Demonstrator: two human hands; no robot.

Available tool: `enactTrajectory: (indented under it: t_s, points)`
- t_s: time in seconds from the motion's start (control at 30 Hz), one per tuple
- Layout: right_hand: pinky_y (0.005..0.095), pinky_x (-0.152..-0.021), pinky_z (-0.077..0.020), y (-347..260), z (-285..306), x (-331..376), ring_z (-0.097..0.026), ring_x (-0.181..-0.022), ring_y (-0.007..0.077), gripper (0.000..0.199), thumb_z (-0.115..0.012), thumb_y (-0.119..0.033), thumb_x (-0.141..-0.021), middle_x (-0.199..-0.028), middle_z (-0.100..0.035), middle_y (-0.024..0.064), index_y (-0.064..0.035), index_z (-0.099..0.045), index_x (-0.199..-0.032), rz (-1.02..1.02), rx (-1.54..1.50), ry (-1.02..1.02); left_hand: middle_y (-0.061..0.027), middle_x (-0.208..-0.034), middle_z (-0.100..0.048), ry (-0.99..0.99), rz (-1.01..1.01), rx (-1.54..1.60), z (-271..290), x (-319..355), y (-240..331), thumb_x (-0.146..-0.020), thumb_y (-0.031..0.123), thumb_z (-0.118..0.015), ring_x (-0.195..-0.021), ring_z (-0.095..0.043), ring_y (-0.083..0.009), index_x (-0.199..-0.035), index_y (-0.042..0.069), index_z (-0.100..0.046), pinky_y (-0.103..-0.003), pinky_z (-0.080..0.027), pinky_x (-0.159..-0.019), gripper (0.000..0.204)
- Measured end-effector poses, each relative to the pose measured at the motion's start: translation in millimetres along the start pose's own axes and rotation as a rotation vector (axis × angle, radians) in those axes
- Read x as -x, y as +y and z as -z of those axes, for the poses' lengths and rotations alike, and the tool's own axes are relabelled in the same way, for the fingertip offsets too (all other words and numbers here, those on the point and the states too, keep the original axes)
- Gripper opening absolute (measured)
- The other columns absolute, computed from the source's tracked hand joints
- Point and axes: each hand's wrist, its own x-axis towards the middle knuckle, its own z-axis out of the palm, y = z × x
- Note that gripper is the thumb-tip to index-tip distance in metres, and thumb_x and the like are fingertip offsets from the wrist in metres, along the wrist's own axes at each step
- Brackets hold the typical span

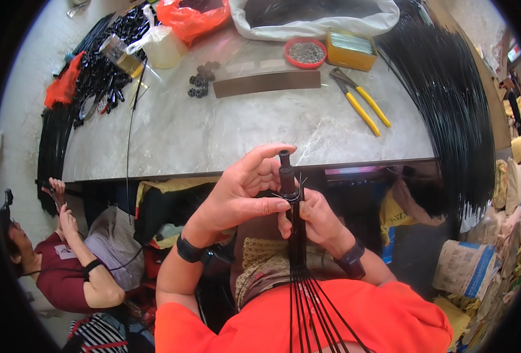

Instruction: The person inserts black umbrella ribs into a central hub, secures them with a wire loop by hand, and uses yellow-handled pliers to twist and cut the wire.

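Pinching a bundle of thin black rods (297, 235) upright in front of the chest, both hands meet just below the near edge of the grey marble bench (225, 129). Left hand (243, 197): thumb and fingers (272, 206) pressed onto a ring of thin wire ends at the black cylindrical cap (286, 170) topping the bundle, index finger raised and curved over the cap. Right hand (314, 215): fingers curled tight around the rod bundle just under the ring. Rods fan out downward over the orange shirt (390, 317). Both wrists wear black bands.

On the bench, well apart from the hands: yellow-handled pliers (360, 100), a brown flat strip (266, 82), a red dish (306, 53) of small grey bits, a yellow box (350, 50), a small cluster of black caps (200, 79), an orange plastic bag (193, 17). A big sheaf of long black rods (448, 106) hangs over the bench's right end. Another person (66, 259) sits low at the left, hands raised at more black rods.
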Motion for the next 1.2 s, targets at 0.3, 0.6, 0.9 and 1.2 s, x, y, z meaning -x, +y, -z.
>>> enactTrajectory:
  t_s: [0.3,0.6,0.9,1.2]
  points:
    - [0.032,-0.074,-0.0597,2,-3,0,-0.07,-0.081,0.0195,0.031,-0.064,-0.028,-0.097,-0.09,-0.069,0.0136,-0.0004,-0.059,-0.11,-0.035,-0.065,-0.055,-0.0089,-0.106,-0.063,0.066,0.051,0.07,-7,15,2,-0.084,-0.01,-0.069,-0.097,-0.063,-0.0158,-0.115,-0.004,-0.056,-0.03,-0.053,-0.084,0.034]
    - [0.0331,-0.075,-0.0597,0,-6,-2,-0.07,-0.081,0.0196,0.028,-0.064,-0.024,-0.097,-0.093,-0.069,0.0134,0.0005,-0.059,-0.11,-0.066,-0.114,-0.048,-0.0067,-0.106,-0.062,0.129,0.025,-0.21,-7,17,1,-0.08,-0.006,-0.072,-0.1,-0.059,-0.0142,-0.111,-0.001,-0.058,-0.031,-0.048,-0.09,0.035]
    - [0.0321,-0.076,-0.0586,-8,-13,-1,-0.069,-0.085,0.0185,0.026,-0.062,-0.017,-0.098,-0.095,-0.069,0.0123,0.0024,-0.057,-0.114,-0.079,-0.095,-0.078,-0.0091,-0.107,-0.061,0.247,-0.022,-0.158,-21,27,-4,-0.077,-0.006,-0.071,-0.101,-0.059,-0.0162,-0.113,-0.003,-0.057,-0.031,-0.047,-0.091,0.039]
    - [0.0274,-0.07,-0.058,-12,-26,-4,-0.069,-0.075,0.0135,0.026,-0.077,0.001,-0.083,-0.089,-0.07,0.0078,0.0013,-0.061,-0.104,-0.06,0.055,0.009,-0.0108,-0.108,-0.059,0.265,-0.098,-0.127,-19,29,-7,-0.074,-0.008,-0.071,-0.103,-0.059,-0.0192,-0.113,-0.002,-0.056,-0.034,-0.047,-0.093,0.042]
